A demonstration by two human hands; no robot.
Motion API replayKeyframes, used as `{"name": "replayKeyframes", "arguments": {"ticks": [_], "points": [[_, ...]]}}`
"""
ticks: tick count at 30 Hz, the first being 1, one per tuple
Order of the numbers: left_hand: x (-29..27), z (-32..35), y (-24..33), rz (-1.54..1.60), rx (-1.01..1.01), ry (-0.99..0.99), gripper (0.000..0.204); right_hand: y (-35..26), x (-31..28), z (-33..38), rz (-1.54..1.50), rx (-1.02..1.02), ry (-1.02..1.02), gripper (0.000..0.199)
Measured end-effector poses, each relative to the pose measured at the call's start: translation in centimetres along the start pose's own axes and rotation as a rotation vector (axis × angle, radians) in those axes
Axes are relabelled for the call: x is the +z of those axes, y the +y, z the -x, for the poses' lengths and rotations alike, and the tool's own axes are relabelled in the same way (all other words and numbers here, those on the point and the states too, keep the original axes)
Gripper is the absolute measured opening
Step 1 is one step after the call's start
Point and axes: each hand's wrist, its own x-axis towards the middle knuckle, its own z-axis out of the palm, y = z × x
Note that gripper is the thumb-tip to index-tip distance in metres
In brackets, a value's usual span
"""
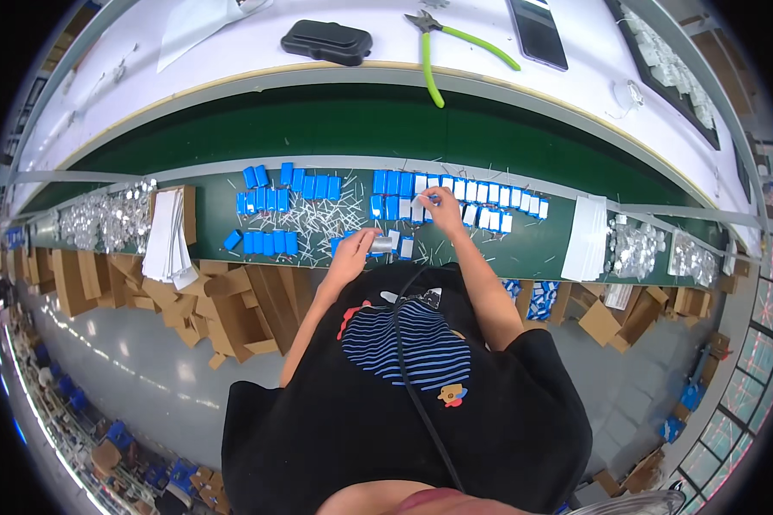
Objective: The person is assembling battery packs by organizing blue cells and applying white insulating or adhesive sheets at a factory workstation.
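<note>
My left hand (355,251) is closed at the near edge of the green bench, its fingers around a silvery-grey rounded piece (381,245) whose kind is unclear. Blue packs, like small battery packs, lie right beside it. Farther right, my right hand (444,210) pinches a small white piece (419,202) over the rows of packs. Many packs in the right-hand group (483,192) bear white pads on top. Plain blue packs (270,243) stand in short rows to the left, among scattered thin white strips (322,216).
White paper sheets lie left (165,236) and right (586,239) on the bench, near heaps of small clear-and-white parts (636,247). Green-handled cutters (431,51), a black case (326,43) and a phone (538,33) rest on the upper shelf. Cardboard boxes (240,313) sit below.
</note>
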Motion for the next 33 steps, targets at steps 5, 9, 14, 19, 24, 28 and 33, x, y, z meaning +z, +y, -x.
{"name": "replayKeyframes", "arguments": {"ticks": [5,9,14,19,24,28,33], "points": [[3.9,0.1,0.1,0.019,-0.049,0.086,0.032,2.4,1.8,-4.4,0.214,0.102,-0.233,0.009],[6.0,-0.7,-0.5,-0.045,-0.079,0.055,0.032,3.7,3.5,-6.8,0.437,-0.053,-0.267,0.01],[7.1,-2.8,-0.5,-0.117,0.01,0.075,0.032,4.0,4.8,-8.0,0.572,-0.046,-0.318,0.011],[6.2,-6.0,-1.2,-0.254,0.048,0.077,0.033,4.4,5.2,-8.1,0.568,0.011,-0.37,0.012],[5.3,-9.7,-2.3,-0.419,0.087,-0.031,0.036,4.8,5.1,-8.6,0.606,0.032,-0.363,0.014],[5.4,-11.8,-3.9,-0.558,0.153,-0.035,0.04,4.3,5.3,-8.8,0.638,0.061,-0.369,0.014],[6.1,-13.5,-4.5,-0.693,0.263,-0.087,0.045,3.9,5.1,-8.6,0.654,0.056,-0.346,0.014]]}}
